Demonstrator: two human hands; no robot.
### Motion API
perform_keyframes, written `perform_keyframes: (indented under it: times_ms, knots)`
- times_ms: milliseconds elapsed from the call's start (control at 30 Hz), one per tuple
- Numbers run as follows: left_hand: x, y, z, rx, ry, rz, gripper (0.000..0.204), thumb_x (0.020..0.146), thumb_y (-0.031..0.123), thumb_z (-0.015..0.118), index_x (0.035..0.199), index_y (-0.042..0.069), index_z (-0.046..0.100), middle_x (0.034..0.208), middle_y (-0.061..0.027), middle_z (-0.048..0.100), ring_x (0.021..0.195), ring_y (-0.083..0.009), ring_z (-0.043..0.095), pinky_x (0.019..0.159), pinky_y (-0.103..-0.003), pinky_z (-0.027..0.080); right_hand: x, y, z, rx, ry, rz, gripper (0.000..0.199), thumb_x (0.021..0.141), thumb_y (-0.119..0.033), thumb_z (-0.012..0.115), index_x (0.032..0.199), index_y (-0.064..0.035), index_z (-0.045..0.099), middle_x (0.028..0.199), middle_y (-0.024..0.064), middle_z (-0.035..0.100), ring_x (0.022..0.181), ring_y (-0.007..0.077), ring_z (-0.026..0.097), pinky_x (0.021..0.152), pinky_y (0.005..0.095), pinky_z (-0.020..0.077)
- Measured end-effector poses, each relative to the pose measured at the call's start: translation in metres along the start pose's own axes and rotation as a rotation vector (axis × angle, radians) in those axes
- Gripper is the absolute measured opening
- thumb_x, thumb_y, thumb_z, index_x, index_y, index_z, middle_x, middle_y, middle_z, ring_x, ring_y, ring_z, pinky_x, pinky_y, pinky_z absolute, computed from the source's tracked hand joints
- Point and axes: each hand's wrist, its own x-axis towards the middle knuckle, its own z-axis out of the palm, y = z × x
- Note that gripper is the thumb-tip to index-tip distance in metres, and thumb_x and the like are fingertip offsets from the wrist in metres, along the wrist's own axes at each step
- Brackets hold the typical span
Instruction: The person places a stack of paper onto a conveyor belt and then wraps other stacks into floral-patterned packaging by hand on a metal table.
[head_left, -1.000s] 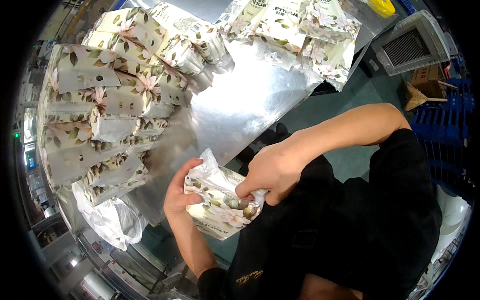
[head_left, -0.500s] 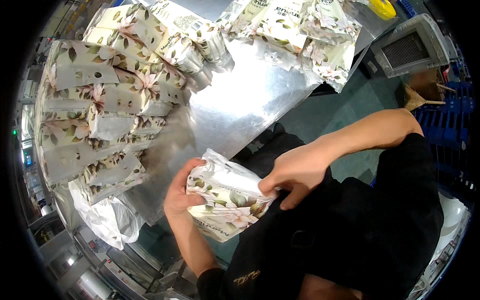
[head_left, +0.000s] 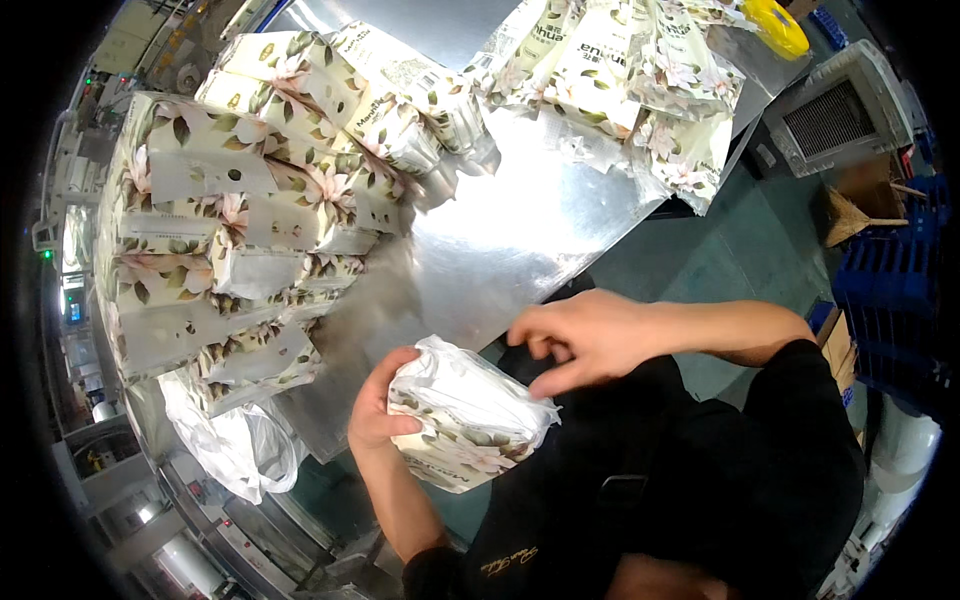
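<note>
My left hand (head_left: 380, 415) grips one end of a soft tissue pack (head_left: 470, 450) in cream floral plastic film, thumb on the printed side and fingers behind. White wrapping or contents show along the upper side of the pack, which I hold tilted in front of my body, off the table's near edge. My right hand (head_left: 590, 340) hovers just beyond the pack's right end, apart from it. Its fingers are half bent, with a gap to the thumb and nothing between them. What the left fingertips touch behind the pack is hidden.
Similar floral packs (head_left: 240, 225) are piled on the left of the metal table (head_left: 510, 240). Floral bags (head_left: 600, 70) lie at its far side near a yellow roll (head_left: 775, 28). A white plastic bag (head_left: 225, 430) hangs at the near left. A grey grilled machine (head_left: 830, 120), a broom (head_left: 855, 218) and blue crates (head_left: 890, 280) stand right.
My right hand has let go of the pack's right end and lifted away from it. More white shows on the pack's upper side. The view has shifted slightly.
</note>
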Motion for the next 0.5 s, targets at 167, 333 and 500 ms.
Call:
perform_keyframes:
  times_ms: [167,333,500]
  knots:
    - [-0.014,0.000,0.004,0.023,0.079,-0.003,0.095,0.059,0.004,0.089,0.144,-0.001,0.048,0.137,-0.0155,0.058,0.129,-0.0282,0.054,0.111,-0.039,0.037,0.011,-0.039,0.017,-0.117,-0.202,0.128,0.058,0.089,-0.030,0.068,0.135,-0.0047,0.043,0.080,0.0159,0.066,0.071,0.0332,0.068,0.063,0.0405,0.0533]
    - [-0.020,0.003,0.010,0.035,0.101,0.013,0.095,0.061,0.007,0.089,0.145,-0.003,0.046,0.137,-0.0160,0.057,0.128,-0.0280,0.055,0.111,-0.039,0.037,0.010,-0.034,0.041,-0.148,-0.117,-0.008,0.047,0.088,-0.026,0.065,0.126,-0.0058,0.046,0.060,0.0154,0.061,0.059,0.0393,0.065,0.056,0.0482,0.0509]
    - [-0.023,-0.002,0.004,0.010,0.086,0.002,0.095,0.063,0.009,0.089,0.146,-0.002,0.045,0.137,-0.0160,0.057,0.128,-0.0274,0.054,0.110,-0.038,0.038,0.019,-0.023,0.046,-0.248,-0.150,-0.012,0.023,0.087,-0.025,0.063,0.096,-0.0060,0.055,0.065,0.0151,0.064,0.061,0.0409,0.063,0.056,0.0487,0.0495]
